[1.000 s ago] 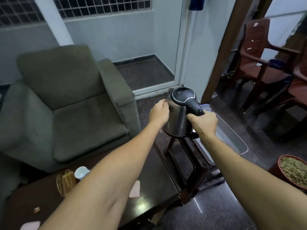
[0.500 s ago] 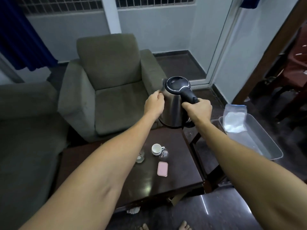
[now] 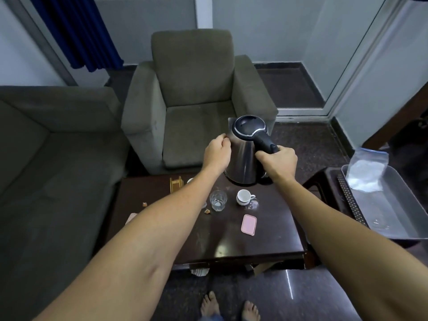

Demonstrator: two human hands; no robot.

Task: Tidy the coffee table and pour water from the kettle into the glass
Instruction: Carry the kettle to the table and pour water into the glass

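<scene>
A steel kettle [image 3: 243,158] with a black lid and handle stands upright at the far edge of the dark coffee table [image 3: 266,237]. My right hand [image 3: 279,162] grips its black handle. My left hand [image 3: 217,154] rests curled against the kettle's left side. An empty clear glass [image 3: 218,200] stands on the table just in front of the kettle. A white cup [image 3: 243,197] sits to the right of the glass. A pink card-like object [image 3: 249,224] lies nearer to me.
A small wooden holder [image 3: 176,183] and crumbs [image 3: 207,212] lie on the table's left part. A grey armchair [image 3: 194,100] is behind the table, a sofa [image 3: 46,170] at left. A metal tray [image 3: 393,205] with a plastic bag [image 3: 367,170] sits on a stool at right.
The kettle, held in both hands, has come from the stool side at right over to the coffee table and lower, to its far edge. My view turned left and down.
</scene>
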